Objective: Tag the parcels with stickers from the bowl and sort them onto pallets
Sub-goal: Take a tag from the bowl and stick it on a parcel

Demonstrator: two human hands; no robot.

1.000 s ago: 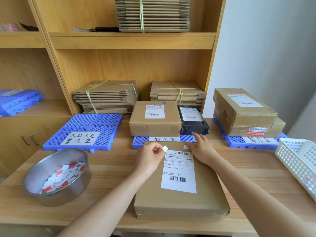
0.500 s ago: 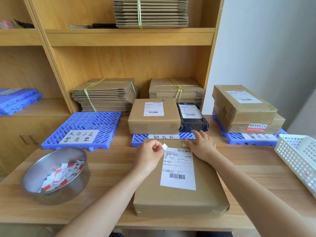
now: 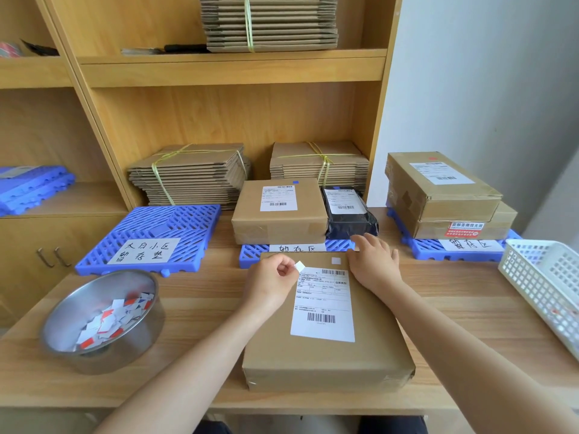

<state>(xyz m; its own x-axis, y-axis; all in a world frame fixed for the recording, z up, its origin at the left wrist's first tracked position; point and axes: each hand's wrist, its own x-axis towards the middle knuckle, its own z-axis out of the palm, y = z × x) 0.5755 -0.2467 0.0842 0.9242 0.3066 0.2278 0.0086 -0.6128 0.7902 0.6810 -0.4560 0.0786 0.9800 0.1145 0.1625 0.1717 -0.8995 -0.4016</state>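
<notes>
From the head camera, looking down: the parcel (image 3: 326, 355) I am tagging lies flat on the counter (image 3: 470, 324) at lower centre of the frame, shipping label (image 3: 322, 308) facing up so I can read it and find bare cardboard for the tag. My left hand (image 3: 269, 281) is curled, thumb and forefinger pinching a small white scrap (image 3: 299, 266) just over the label's upper left corner. It is too small to tell whether this is a sticker or only its peeled backing. A small pale square (image 3: 336, 260) already sits on the cardboard above the label, which makes me think the tag is on.

My right hand (image 3: 374, 264) rests with straight fingers spread on the parcel's far right corner, just beside that square, holding nothing; it pins the box so it cannot slide while I work.

The steel bowl (image 3: 125, 355) of red-and-white stickers (image 3: 109, 321) stands at lower left, near my left hand for easy picking. Three blue pallets run across the middle of the frame: the left pallet (image 3: 175, 220) carries only a handwritten sign, the middle pallet (image 3: 253, 255) a brown parcel (image 3: 279, 214) and a black parcel (image 3: 347, 211), the right pallet (image 3: 429, 250) two stacked boxes (image 3: 445, 195). A white basket (image 3: 545, 286) sits at the right edge.

I judge the sorting of this parcel is next.
</notes>
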